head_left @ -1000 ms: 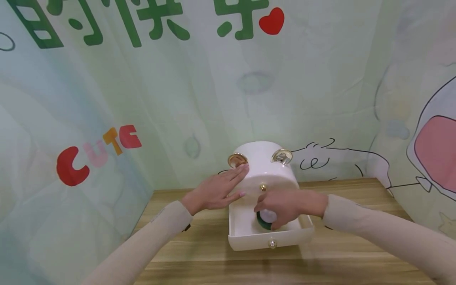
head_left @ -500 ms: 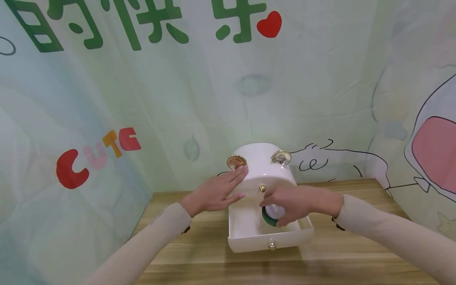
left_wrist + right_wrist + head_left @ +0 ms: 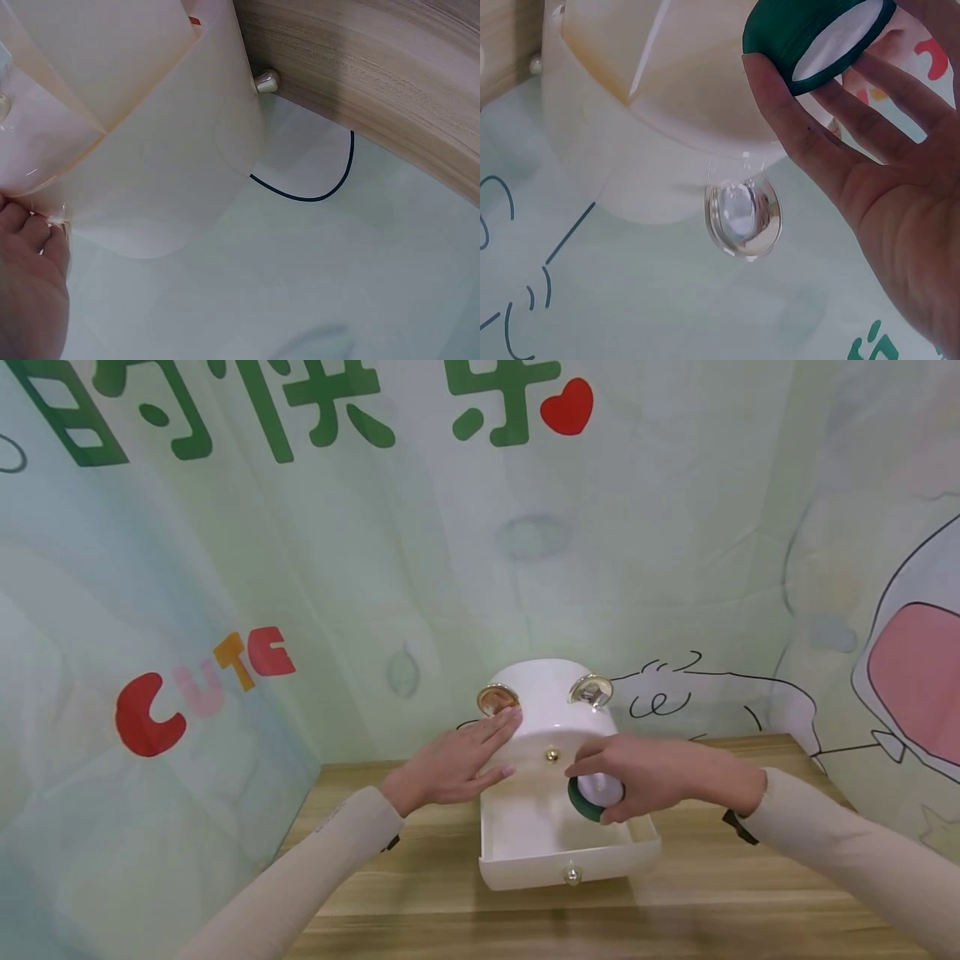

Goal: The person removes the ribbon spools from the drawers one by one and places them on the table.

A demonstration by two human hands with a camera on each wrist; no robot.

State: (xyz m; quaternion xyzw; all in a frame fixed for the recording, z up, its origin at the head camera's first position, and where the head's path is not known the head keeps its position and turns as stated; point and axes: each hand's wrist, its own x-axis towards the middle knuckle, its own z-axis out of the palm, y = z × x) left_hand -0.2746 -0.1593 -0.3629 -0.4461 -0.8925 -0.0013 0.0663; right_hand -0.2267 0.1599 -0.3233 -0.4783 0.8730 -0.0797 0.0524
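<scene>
A white storage box with two shiny gold-rimmed ears, one of them the right ear, stands at the back of the table. Its drawer is pulled out toward me, a round knob on the front. My left hand rests on the box's left side just below the left ear, fingers straight. Between thumb and fingers, my right hand pinches a roll of green tape with a whitish inside. It is tilted above the drawer's right part, and the hand covers some of it.
The wood-grain table runs under the box and the drawer. Close behind stands a pale green printed cloth backdrop, with more printed cloth at the left and right sides.
My right hand has lifted the roll of green tape and carried it to the right and slightly back over the drawer. The left hand stays on the box.
</scene>
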